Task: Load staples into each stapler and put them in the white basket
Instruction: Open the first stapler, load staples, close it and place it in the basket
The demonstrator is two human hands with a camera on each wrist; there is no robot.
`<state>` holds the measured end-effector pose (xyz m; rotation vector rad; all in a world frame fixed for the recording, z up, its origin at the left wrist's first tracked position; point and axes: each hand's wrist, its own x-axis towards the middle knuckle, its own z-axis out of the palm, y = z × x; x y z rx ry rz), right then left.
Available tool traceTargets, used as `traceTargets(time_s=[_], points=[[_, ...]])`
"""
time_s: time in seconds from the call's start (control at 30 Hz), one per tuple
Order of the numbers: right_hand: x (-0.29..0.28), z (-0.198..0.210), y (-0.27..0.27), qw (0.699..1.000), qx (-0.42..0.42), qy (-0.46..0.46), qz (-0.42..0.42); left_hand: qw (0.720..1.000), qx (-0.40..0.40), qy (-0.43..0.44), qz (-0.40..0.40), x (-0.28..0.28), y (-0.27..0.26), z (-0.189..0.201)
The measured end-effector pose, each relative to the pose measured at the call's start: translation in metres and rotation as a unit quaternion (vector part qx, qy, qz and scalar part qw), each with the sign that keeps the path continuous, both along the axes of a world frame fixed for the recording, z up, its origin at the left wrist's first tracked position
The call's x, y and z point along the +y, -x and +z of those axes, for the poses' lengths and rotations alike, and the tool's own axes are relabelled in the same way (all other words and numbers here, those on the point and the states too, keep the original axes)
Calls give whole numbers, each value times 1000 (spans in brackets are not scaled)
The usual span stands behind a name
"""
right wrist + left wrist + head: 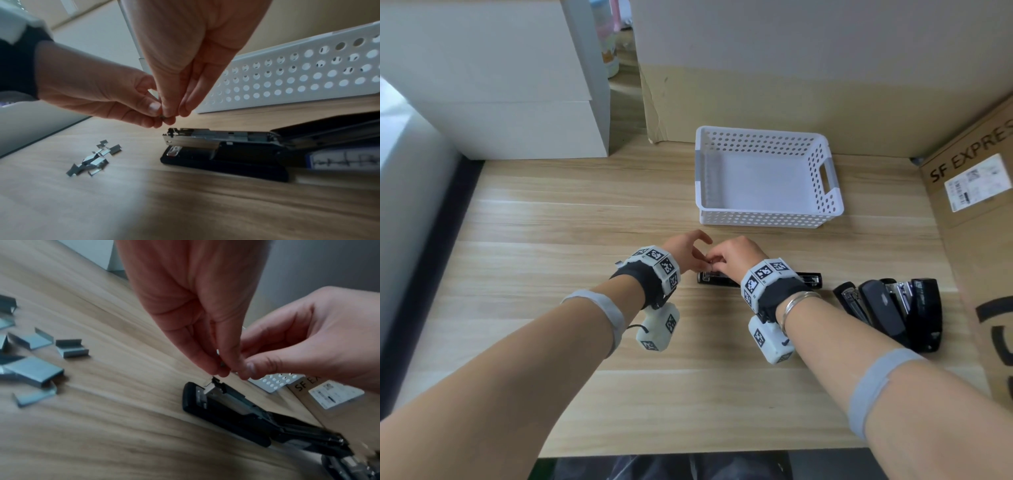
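A black stapler (709, 278) lies swung open on the wooden table, its metal staple channel (197, 139) facing up. Just above its front end my left hand (700, 262) and right hand (717, 263) meet fingertip to fingertip. Together they pinch a small strip of staples (162, 116), also seen as a dark sliver (222, 364) between the fingers. Loose staple strips (35, 368) lie scattered on the table left of the stapler (222, 404); this pile (94, 160) shows in both wrist views. The white perforated basket (770, 217) stands behind, with nothing in it.
Three more black staplers (887, 311) lie in a row to the right. A blue staple box (345, 160) sits behind the open stapler. A cardboard box (976, 192) walls the right side, white boxes (517, 102) the back left.
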<state>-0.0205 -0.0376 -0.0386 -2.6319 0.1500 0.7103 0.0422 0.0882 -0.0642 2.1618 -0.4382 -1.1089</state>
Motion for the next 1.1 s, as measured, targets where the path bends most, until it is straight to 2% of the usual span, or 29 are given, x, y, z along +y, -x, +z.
traceTargets(time_s=[0.17, 0.27, 0.37, 0.5, 0.77, 0.9, 1.1], points=[[1, 1, 4, 998, -26, 41, 35, 1000, 6, 5, 13, -1, 1, -3], [1, -3, 7, 998, -31, 51, -1, 1000, -28, -4, -8, -1, 0, -4], [1, -8, 12, 998, -27, 41, -42, 994, -78, -50, -55, 2, 1, -5], [3, -14, 15, 997, -22, 44, -56, 980, -123, -88, -128, 2, 10, -13], [3, -17, 11, 997, 1, 48, -53, 982, -143, -88, -91, -1, 21, -26], [1, -19, 10, 997, -4, 41, -66, 976, -155, -102, -110, -2, 24, -30], [1, -22, 9, 996, -13, 82, -39, 971, -167, -110, -128, -3, 25, -31]])
